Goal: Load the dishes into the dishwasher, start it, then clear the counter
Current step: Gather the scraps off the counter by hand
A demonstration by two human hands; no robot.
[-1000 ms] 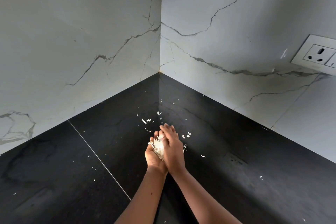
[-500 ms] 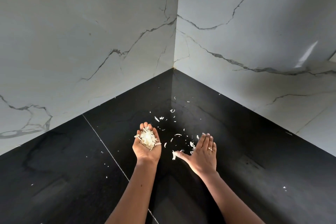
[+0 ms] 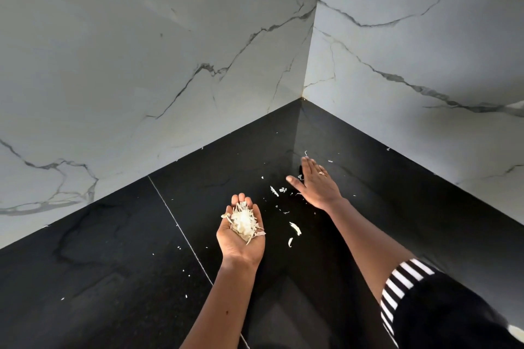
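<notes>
Left hand (image 3: 241,235) palm up, cupped and unclenched, carrying a heap of pale cream vegetable shavings (image 3: 243,222) in the hollow of the palm. A few strands hang over the palm edge on the thumb side and the far side. Nothing pinched; the heap just rests there.

Right hand (image 3: 314,184) palm down, fingers straight and together, thumb splayed toward the left hand. It holds nothing. It sits low over the glossy black stone surface (image 3: 113,263); cannot tell if the fingertips touch it. Thin ring (image 3: 321,173) on one finger.

Loose pale scraps (image 3: 274,191) lie on the surface just beside the right thumb, between the two hands. Two larger curled pieces (image 3: 295,228) sit nearer the person, just right of the left palm and under the right forearm line. More specks past the right fingertips toward the corner, and scattered fine crumbs left of the left forearm near the thin seam line (image 3: 181,232) in the surface.

Right hand is farther out than the left, reaching toward the corner where the two white grey-veined marble-look wall panels (image 3: 141,51) meet.

Black sleeve with a black-and-white striped cuff (image 3: 402,283) on the right upper arm, bottom right of view.
</notes>
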